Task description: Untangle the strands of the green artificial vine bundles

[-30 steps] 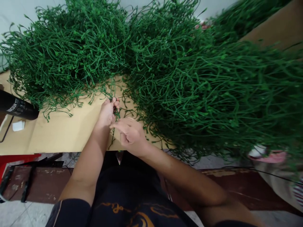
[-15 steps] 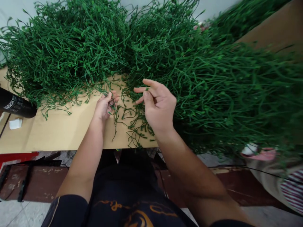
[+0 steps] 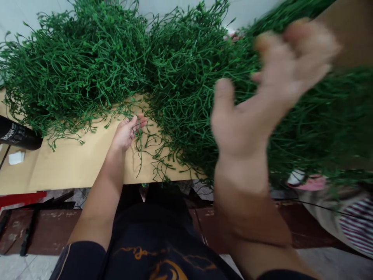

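My right hand [image 3: 262, 97] is raised closest to my eyes, blurred, fingers spread apart and holding nothing. Further out, my left hand [image 3: 126, 133] rests on the desk [image 3: 72, 163], its grip pinched together on a green stem [image 3: 140, 144] trailing from the green stem heap [image 3: 180, 77] beyond.

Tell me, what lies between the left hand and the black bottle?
In the head view, bare brown table with some loose green sprigs lies between the left hand and black bottle.

Stem piles [image 3: 180, 77] on table [image 3: 72, 163]; bottle [image 3: 17, 136] at left edge.
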Demonstrator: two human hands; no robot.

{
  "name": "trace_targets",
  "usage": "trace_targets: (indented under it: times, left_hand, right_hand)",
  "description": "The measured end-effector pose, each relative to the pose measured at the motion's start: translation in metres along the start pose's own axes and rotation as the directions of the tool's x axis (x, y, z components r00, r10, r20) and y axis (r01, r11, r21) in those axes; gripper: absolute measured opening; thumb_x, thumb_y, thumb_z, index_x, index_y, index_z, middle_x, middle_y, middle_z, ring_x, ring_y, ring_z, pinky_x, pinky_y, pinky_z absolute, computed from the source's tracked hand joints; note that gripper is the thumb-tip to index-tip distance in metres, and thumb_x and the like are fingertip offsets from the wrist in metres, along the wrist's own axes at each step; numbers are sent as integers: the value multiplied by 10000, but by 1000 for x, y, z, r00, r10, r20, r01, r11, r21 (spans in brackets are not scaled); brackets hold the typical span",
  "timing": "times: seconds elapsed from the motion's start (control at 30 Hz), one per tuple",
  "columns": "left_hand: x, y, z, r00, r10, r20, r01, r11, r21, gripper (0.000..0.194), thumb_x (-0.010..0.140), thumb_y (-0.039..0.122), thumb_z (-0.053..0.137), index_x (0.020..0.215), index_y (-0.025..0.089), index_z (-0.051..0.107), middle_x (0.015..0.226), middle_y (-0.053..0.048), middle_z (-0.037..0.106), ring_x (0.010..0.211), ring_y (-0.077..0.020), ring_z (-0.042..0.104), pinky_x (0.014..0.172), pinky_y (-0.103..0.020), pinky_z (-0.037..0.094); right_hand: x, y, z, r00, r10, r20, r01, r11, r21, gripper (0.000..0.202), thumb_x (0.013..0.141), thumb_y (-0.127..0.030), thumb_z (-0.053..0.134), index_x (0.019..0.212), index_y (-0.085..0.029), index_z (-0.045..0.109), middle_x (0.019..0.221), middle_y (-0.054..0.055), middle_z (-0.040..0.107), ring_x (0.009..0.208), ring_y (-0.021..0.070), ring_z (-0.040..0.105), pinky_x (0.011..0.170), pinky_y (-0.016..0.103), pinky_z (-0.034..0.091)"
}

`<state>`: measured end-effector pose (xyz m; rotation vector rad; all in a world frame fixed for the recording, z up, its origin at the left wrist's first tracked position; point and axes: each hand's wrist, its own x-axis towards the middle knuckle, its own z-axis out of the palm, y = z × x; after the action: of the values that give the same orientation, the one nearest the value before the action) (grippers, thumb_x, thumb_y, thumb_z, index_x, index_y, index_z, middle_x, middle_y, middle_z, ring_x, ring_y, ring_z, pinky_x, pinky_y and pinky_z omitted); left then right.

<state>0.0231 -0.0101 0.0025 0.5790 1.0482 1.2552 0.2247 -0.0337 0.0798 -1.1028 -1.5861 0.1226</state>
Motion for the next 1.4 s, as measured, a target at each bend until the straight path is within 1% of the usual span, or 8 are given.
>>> trace_targets:
  times: [0.07,0.13,0.33,0.47,0.6,0.9,1.17,1.4]
  left_hand:
    - [0,-1,-1,999,-7,38,6,1000,19,170,869,189,490,861,92,630,775,-71,710,795,-119,675,819,-245,491]
    - [0,-3,-2,998,9,69,-10,1000,25,155,860,167,497,835,96,632,791,-78,714,855,-137,678,851,-267,491]
    - [0,-7,-4,995,14,97,-18,999,40,96,803,110,563,722,105,614,697,-48,697,858,-150,682,871,-299,507]
    - [-1,-5,1,995,-19,103,16,999,29,90,812,125,558,765,116,634,735,-56,702,882,-162,678,850,-299,516]
    - [-2,-1,5,995,-68,69,70,997,-37,234,897,209,432,818,135,640,769,-71,702,930,-168,668,819,-295,522]
    - [2,-3,-3,998,45,42,-40,993,-112,207,868,293,503,744,150,588,682,-22,644,759,-124,652,777,-258,507]
    - [1,6,-9,1000,-24,17,28,954,-298,206,896,189,402,894,143,603,632,16,588,550,-43,559,567,-143,464]
    - [11,1,-10,995,-23,-94,-5,957,-291,310,879,40,365,621,178,470,510,53,486,458,-22,438,508,-130,397]
  right_hand:
    - [-9,-3,27,990,-137,-22,130,971,-200,317,824,-422,553,1075,-247,636,1226,69,526,1184,300,417,982,514,333]
    - [-20,3,63,982,-151,111,168,972,-163,298,816,-425,563,993,-200,646,1153,107,564,1108,291,460,935,518,382]
    - [-26,36,129,911,71,406,-63,997,-32,233,770,-392,599,780,-160,616,753,69,570,783,198,526,760,399,457]
    - [-21,39,128,876,116,468,-198,972,129,240,807,-304,556,605,-180,520,583,0,470,667,135,488,686,305,438]
    - [-25,39,127,892,169,418,-289,926,242,319,882,-391,435,671,-178,545,612,3,504,668,129,520,669,292,448]
    - [-44,18,125,977,-56,204,53,998,22,266,869,-320,456,682,-185,589,875,76,574,851,179,503,800,351,445]
    - [-57,0,124,917,-269,295,198,948,248,280,900,-233,386,945,-211,662,1009,61,633,965,183,503,887,379,430]
    - [-60,-1,120,886,-345,310,276,929,245,316,911,-268,359,706,-188,586,800,61,618,807,166,503,784,343,458]
